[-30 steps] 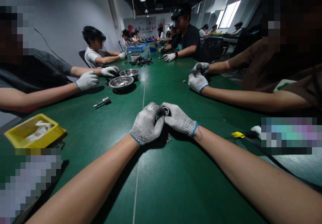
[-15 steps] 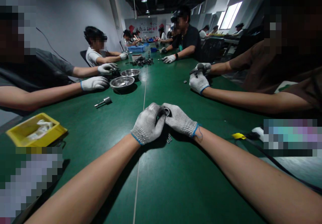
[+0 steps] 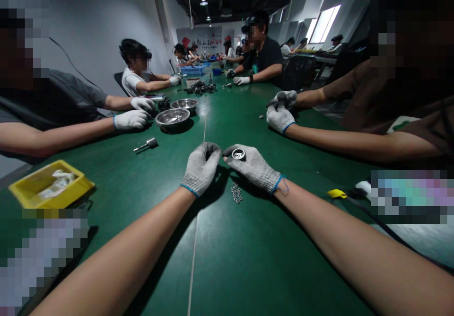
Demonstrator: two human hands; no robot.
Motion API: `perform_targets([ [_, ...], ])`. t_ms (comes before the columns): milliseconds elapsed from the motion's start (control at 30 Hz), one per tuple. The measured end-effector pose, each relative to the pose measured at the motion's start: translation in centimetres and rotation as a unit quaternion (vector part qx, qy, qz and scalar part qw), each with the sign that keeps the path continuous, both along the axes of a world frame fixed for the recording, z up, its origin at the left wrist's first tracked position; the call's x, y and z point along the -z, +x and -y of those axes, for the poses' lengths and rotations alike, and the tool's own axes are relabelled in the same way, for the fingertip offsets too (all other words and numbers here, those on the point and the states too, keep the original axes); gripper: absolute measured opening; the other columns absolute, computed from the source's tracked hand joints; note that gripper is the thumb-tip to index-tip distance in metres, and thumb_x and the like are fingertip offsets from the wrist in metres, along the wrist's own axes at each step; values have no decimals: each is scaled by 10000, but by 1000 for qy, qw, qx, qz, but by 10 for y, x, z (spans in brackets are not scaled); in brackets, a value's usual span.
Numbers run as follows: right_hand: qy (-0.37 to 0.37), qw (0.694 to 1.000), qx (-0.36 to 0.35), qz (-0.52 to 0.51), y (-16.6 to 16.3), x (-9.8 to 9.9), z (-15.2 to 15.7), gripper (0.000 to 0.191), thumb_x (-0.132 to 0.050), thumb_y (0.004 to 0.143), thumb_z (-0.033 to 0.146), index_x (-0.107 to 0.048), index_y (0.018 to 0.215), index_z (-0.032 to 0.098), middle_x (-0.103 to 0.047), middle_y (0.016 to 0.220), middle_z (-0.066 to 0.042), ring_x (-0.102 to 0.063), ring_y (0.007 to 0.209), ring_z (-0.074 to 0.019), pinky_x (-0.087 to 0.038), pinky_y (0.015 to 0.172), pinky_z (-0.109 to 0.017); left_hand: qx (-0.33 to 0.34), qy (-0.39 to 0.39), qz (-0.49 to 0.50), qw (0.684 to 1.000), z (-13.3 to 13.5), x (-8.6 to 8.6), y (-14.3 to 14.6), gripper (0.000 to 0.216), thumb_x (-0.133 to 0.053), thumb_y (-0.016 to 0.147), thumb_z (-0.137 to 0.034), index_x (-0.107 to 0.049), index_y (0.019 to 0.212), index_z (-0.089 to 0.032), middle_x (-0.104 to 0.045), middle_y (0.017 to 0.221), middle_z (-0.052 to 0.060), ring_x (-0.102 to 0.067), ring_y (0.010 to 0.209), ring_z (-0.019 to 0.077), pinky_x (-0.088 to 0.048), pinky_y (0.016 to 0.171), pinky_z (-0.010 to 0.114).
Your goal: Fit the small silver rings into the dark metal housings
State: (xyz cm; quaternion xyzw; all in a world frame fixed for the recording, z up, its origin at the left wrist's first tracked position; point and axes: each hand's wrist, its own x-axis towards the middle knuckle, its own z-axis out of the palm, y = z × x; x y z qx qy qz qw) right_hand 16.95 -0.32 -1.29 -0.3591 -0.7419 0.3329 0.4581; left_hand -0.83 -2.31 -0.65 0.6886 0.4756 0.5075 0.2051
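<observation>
Both my hands wear grey knit gloves and hover over the green table (image 3: 248, 259). My right hand (image 3: 253, 167) is closed on a small round metal part (image 3: 238, 154), held up between fingers and thumb. My left hand (image 3: 200, 168) sits just left of it with its fingers curled in; whether they hold anything is hidden. A small heap of tiny metal nuts (image 3: 236, 193) lies on the table below and between the hands.
A yellow bin (image 3: 49, 186) stands at the left edge. A metal pin (image 3: 146, 144) and two steel bowls (image 3: 172, 116) lie further up the table. Gloved hands of other people (image 3: 280, 117) work on both sides. A cable with a yellow tag (image 3: 335, 193) lies at the right.
My hands were pressed together around the round part; now they have come apart, the left drawn back to the left, and the nuts below show.
</observation>
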Motion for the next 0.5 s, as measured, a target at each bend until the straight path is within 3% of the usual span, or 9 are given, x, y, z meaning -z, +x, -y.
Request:
perform_targets([
  [167, -9, 1000, 11, -8, 2, 1, -2, 239, -743, 828, 383, -772, 935, 171, -806, 947, -88, -744, 863, -214, -578, 803, -328, 33, -53, 32, 998, -6, 2, -1, 170, -616, 897, -300, -695, 819, -172, -729, 802, 17, -664, 794, 179, -520, 757, 281],
  [500, -20, 999, 27, -11, 2, 3, -5, 219, -732, 809, 369, -788, 874, 167, -812, 893, -89, -752, 830, -220, -589, 771, -321, 29, -43, 26, 998, -6, 4, -1, 172, -626, 887, -314, -709, 820, -179, -744, 809, 21, -680, 799, 185, -533, 760, 288],
])
